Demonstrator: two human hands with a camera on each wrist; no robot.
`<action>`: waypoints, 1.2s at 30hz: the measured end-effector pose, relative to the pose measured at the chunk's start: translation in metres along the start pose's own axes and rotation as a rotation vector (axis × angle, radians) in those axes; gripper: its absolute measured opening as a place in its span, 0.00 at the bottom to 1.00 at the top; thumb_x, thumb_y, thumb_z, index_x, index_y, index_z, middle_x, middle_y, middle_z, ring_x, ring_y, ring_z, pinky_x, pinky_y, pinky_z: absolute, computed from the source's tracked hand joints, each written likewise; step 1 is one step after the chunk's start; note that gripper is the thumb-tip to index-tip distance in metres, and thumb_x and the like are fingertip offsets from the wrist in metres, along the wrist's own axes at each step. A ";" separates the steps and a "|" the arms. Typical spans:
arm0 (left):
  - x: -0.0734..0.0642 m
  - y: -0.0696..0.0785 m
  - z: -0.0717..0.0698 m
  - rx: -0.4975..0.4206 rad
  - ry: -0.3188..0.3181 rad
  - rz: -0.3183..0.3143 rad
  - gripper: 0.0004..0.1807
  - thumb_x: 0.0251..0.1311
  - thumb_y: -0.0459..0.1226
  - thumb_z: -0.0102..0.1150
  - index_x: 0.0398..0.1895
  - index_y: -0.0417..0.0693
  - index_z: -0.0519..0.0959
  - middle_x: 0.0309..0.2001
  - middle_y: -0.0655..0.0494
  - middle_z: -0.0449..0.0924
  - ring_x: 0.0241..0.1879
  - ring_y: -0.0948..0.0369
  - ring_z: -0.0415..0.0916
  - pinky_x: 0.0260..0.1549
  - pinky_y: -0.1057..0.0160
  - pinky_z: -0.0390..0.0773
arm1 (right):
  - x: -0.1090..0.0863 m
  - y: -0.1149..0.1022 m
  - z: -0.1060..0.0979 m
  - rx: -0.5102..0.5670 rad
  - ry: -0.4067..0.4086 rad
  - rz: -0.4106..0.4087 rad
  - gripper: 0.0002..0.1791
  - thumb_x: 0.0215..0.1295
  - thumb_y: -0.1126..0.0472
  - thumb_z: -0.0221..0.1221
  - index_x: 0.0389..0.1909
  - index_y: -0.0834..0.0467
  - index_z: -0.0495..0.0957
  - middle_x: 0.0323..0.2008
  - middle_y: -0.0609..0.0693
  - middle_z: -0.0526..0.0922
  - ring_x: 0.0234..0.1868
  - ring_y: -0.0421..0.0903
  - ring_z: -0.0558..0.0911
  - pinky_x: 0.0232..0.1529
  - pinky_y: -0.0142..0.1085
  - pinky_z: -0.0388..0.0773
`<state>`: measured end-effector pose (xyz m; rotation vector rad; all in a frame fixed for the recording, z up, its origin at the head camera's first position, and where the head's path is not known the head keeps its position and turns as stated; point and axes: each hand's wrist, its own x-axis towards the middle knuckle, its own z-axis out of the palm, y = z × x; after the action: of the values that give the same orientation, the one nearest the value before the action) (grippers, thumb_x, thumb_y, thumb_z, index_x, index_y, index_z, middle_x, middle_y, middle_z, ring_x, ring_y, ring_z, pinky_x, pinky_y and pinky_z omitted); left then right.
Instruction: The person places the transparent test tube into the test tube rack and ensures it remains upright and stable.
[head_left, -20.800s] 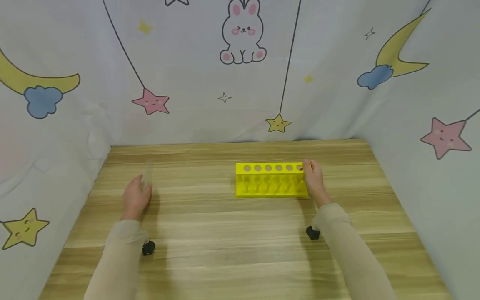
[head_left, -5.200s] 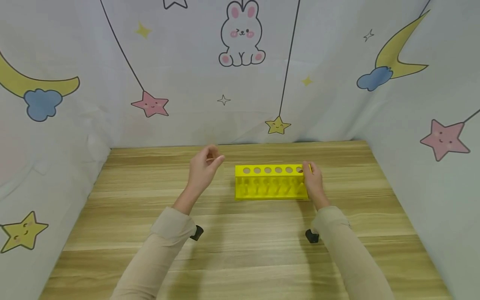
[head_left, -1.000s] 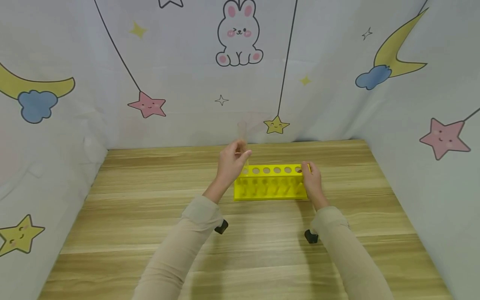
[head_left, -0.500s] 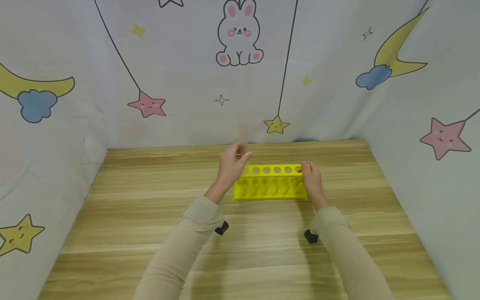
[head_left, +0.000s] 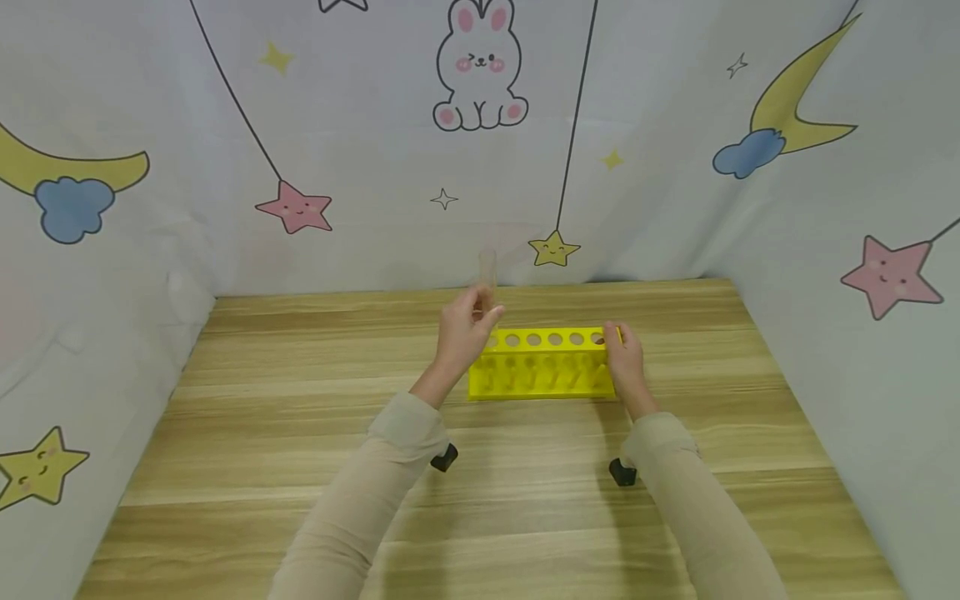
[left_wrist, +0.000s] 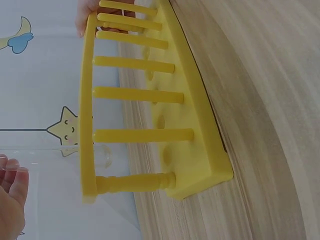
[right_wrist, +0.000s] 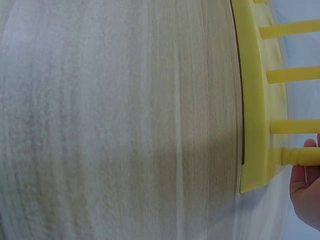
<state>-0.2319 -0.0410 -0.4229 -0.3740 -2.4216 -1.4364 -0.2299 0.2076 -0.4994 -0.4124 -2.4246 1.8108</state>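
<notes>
A yellow test tube rack point(head_left: 542, 375) stands on the wooden table, with a row of holes along its top and pegs below. My left hand point(head_left: 463, 329) pinches a clear test tube point(head_left: 487, 268) upright over the leftmost hole. In the left wrist view the tube's rounded lower end point(left_wrist: 104, 156) sticks through the top bar, apart from the base; the left hand's fingers point(left_wrist: 17, 182) hold it above the bar. At the rack's right end my right hand point(head_left: 625, 354) grips the top and end post, also visible as a hand point(right_wrist: 306, 195) in the right wrist view.
The wooden table point(head_left: 300, 517) runs back to a white cloth wall point(head_left: 375, 150) printed with a rabbit, stars and moons. Similar cloth hangs at both sides. A black wrist device point(head_left: 444, 457) sits under the left cuff, another black device point(head_left: 622, 472) under the right.
Earlier my left hand was at the far left with the tube, then beside the rack. Over the last second the tube has straightened and sunk slightly at the leftmost hole. My right hand stays put.
</notes>
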 end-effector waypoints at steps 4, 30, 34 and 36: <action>-0.001 -0.003 0.001 0.002 -0.002 -0.015 0.10 0.54 0.38 0.58 0.33 0.40 0.73 0.31 0.50 0.76 0.37 0.57 0.77 0.36 0.65 0.81 | 0.000 0.000 0.000 0.000 -0.004 -0.004 0.22 0.67 0.46 0.41 0.41 0.63 0.69 0.41 0.55 0.73 0.33 0.36 0.70 0.28 0.25 0.66; -0.007 -0.011 0.007 0.016 -0.006 -0.009 0.09 0.55 0.37 0.58 0.31 0.41 0.70 0.26 0.53 0.72 0.38 0.57 0.78 0.36 0.66 0.80 | 0.001 0.000 0.001 -0.067 0.007 -0.014 0.23 0.68 0.46 0.39 0.42 0.63 0.70 0.39 0.59 0.75 0.32 0.40 0.68 0.30 0.27 0.66; -0.008 -0.013 0.008 0.010 -0.004 -0.010 0.09 0.55 0.37 0.58 0.30 0.41 0.69 0.25 0.52 0.71 0.38 0.57 0.78 0.36 0.66 0.81 | 0.001 0.000 0.000 -0.070 0.005 -0.016 0.24 0.68 0.46 0.39 0.43 0.63 0.70 0.40 0.59 0.75 0.34 0.41 0.68 0.31 0.28 0.65; -0.009 -0.014 0.009 0.015 -0.005 -0.012 0.09 0.55 0.37 0.58 0.29 0.41 0.69 0.25 0.53 0.70 0.38 0.57 0.78 0.36 0.66 0.80 | 0.001 0.001 0.000 -0.070 0.004 -0.015 0.24 0.68 0.46 0.39 0.43 0.63 0.69 0.40 0.59 0.75 0.35 0.42 0.69 0.32 0.28 0.65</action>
<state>-0.2297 -0.0403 -0.4412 -0.3608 -2.4405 -1.4234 -0.2307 0.2080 -0.5002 -0.4011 -2.4872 1.7221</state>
